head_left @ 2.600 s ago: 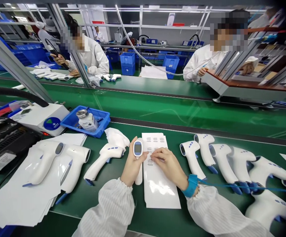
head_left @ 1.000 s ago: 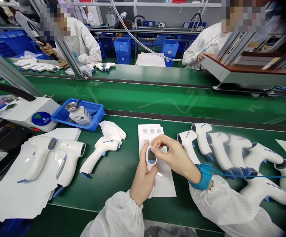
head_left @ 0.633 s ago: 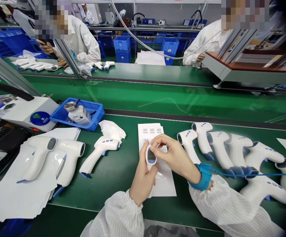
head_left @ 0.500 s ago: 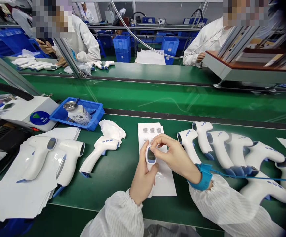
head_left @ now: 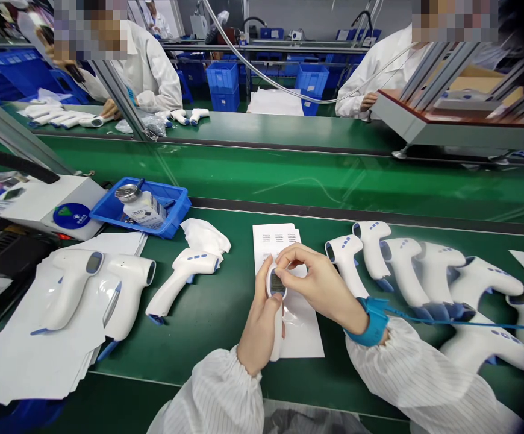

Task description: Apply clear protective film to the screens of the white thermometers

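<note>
My left hand (head_left: 258, 328) is closed around a white forehead thermometer (head_left: 277, 346), with its small grey display facing up toward me. The thumb lies just below the display, and the handle points down toward my body. My right hand (head_left: 318, 283), with a blue wrist strap (head_left: 370, 322), has thumb and forefinger pinched together at the display's upper edge. Whatever may be between those fingertips is too small to make out. Under both hands lies a white label sheet (head_left: 305, 337) with rows of small printed text.
Several white thermometers (head_left: 406, 265) lie at the right. Another thermometer (head_left: 183, 280) lies left of my hands by a crumpled white cloth (head_left: 205, 236); two more rest on papers (head_left: 22, 355). A blue tray (head_left: 178, 220) holds a bottle. Co-workers sit across the green belt (head_left: 244, 172).
My left thumb has shifted left, so more of the thermometer's handle shows. My right hand keeps its pinch at the display. Across the belt, the left co-worker's raised hand has moved up and left.
</note>
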Demonstrator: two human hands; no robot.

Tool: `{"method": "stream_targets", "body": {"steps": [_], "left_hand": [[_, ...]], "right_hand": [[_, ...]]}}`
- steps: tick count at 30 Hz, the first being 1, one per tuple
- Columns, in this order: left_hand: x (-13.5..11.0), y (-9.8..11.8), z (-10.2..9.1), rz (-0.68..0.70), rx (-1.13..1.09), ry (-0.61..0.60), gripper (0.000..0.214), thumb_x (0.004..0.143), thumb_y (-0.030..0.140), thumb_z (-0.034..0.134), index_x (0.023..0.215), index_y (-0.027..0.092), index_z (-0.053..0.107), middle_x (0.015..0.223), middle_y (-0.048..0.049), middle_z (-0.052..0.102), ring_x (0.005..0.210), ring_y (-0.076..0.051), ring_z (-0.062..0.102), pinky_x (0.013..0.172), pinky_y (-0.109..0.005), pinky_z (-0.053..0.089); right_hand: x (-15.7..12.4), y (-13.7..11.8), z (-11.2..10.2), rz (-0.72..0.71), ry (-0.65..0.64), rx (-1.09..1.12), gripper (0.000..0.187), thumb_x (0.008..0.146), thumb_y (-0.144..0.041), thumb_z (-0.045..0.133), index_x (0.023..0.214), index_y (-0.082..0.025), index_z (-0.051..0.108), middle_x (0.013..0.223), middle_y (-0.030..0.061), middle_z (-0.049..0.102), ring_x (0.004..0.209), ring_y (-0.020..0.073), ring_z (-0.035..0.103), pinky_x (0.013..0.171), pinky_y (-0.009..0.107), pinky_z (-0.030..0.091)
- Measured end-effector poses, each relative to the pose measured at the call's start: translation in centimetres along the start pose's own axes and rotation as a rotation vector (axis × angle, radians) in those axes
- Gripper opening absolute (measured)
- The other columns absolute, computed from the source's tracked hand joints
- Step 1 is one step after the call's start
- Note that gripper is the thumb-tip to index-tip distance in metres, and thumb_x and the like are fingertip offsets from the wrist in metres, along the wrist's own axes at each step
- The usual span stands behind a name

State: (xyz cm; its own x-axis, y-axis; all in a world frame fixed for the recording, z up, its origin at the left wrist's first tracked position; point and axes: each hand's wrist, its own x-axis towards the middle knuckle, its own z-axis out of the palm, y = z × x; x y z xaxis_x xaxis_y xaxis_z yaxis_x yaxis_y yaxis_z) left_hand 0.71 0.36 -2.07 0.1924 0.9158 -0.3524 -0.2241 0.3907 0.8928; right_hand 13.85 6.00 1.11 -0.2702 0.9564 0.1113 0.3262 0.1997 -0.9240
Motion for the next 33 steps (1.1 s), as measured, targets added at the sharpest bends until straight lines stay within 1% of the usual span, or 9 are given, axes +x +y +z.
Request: {"method": "stream_targets", "body": {"steps": [7, 13, 15, 20, 23, 26, 28, 31, 33], "left_hand": [[-0.1, 0.1, 0.0, 0.009, 0.008, 0.002, 0.058, 0.096, 0.03, 0.039, 0.15, 0.034, 0.019, 0.125, -0.0083, 0.057, 0.048, -0.004, 0.044, 0.047, -0.022, 0.044], [-0.1, 0.4, 0.1, -0.013, 0.028, 0.028, 0.057, 0.095, 0.026, 0.035, 0.149, 0.036, 0.02, 0.146, -0.0094, 0.04, 0.047, -0.002, 0.045, 0.047, -0.022, 0.044], [-0.2, 0.4, 0.1, -0.015, 0.028, 0.029, 0.058, 0.095, 0.025, 0.035, 0.149, 0.037, 0.019, 0.147, -0.0092, 0.038, 0.047, -0.002, 0.045, 0.047, -0.023, 0.045], [-0.1, 0.2, 0.2, 0.004, 0.005, 0.033, 0.056, 0.094, 0.029, 0.04, 0.148, 0.033, 0.024, 0.122, -0.008, 0.057, 0.046, -0.004, 0.046, 0.046, -0.022, 0.046], [0.3, 0.5, 0.4, 0.007, -0.015, 0.082, 0.046, 0.094, 0.04, 0.041, 0.139, 0.029, 0.035, 0.112, -0.0067, 0.059, 0.047, -0.006, 0.047, 0.041, -0.021, 0.045], [0.5, 1.3, 0.7, 0.028, 0.023, 0.157, 0.04, 0.095, 0.047, 0.038, 0.127, 0.026, 0.044, 0.116, -0.0075, 0.058, 0.06, -0.011, 0.056, 0.042, -0.022, 0.049], [0.4, 1.9, 0.7, 0.078, 0.088, 0.205, 0.036, 0.095, 0.046, 0.038, 0.125, 0.027, 0.046, 0.123, -0.0073, 0.055, 0.073, -0.015, 0.06, 0.046, -0.022, 0.052], [-0.1, 2.6, 0.4, 0.209, 0.263, 0.264, 0.032, 0.096, 0.041, 0.038, 0.127, 0.032, 0.045, 0.132, -0.0044, 0.051, 0.09, -0.018, 0.06, 0.06, -0.025, 0.056], [-0.5, 2.8, 0.2, 0.297, 0.408, 0.299, 0.032, 0.097, 0.037, 0.039, 0.128, 0.035, 0.044, 0.134, -0.0027, 0.05, 0.098, -0.018, 0.058, 0.069, -0.028, 0.056]], "right_hand": [[-0.1, 0.0, 0.0, -0.005, -0.001, -0.026, 0.015, 0.077, -0.008, 0.058, 0.071, -0.022, 0.057, 0.082, -0.0018, 0.063, 0.081, 0.0152, 0.059, 0.077, 0.03, 0.047], [0.0, -0.1, 0.0, -0.01, 0.002, -0.027, 0.015, 0.078, -0.007, 0.057, 0.071, -0.021, 0.057, 0.081, -0.0015, 0.064, 0.082, 0.0149, 0.06, 0.077, 0.029, 0.047], [0.0, -0.1, 0.1, -0.011, 0.003, -0.026, 0.015, 0.078, -0.008, 0.057, 0.071, -0.021, 0.057, 0.081, -0.0013, 0.064, 0.082, 0.0152, 0.06, 0.077, 0.03, 0.047], [-0.1, -0.1, 0.2, -0.012, 0.008, -0.054, 0.015, 0.078, -0.008, 0.057, 0.072, -0.021, 0.057, 0.083, -0.0011, 0.063, 0.083, 0.0157, 0.06, 0.077, 0.031, 0.047], [0.0, -0.2, 0.2, -0.016, 0.009, -0.102, 0.014, 0.078, -0.009, 0.058, 0.071, -0.021, 0.057, 0.084, -0.0009, 0.063, 0.084, 0.0162, 0.06, 0.078, 0.032, 0.047], [0.1, -0.6, 0.0, 0.011, 0.0, -0.085, 0.01, 0.081, -0.014, 0.06, 0.074, -0.021, 0.059, 0.086, -0.0003, 0.063, 0.084, 0.0166, 0.06, 0.08, 0.033, 0.047], [-0.1, -0.9, -0.3, 0.074, -0.012, 0.043, 0.003, 0.085, -0.022, 0.061, 0.082, -0.021, 0.06, 0.089, 0.0003, 0.064, 0.084, 0.0164, 0.06, 0.079, 0.033, 0.048], [-0.5, -1.4, -0.7, 0.161, -0.044, 0.221, 0.012, 0.09, -0.034, 0.058, 0.09, -0.022, 0.06, 0.089, 0.0005, 0.063, 0.081, 0.0154, 0.06, 0.076, 0.032, 0.048], [-0.9, -1.8, -0.8, 0.149, -0.031, 0.229, 0.011, 0.089, -0.033, 0.059, 0.088, -0.022, 0.06, 0.088, 0.0002, 0.062, 0.081, 0.0149, 0.058, 0.076, 0.031, 0.048]]}}
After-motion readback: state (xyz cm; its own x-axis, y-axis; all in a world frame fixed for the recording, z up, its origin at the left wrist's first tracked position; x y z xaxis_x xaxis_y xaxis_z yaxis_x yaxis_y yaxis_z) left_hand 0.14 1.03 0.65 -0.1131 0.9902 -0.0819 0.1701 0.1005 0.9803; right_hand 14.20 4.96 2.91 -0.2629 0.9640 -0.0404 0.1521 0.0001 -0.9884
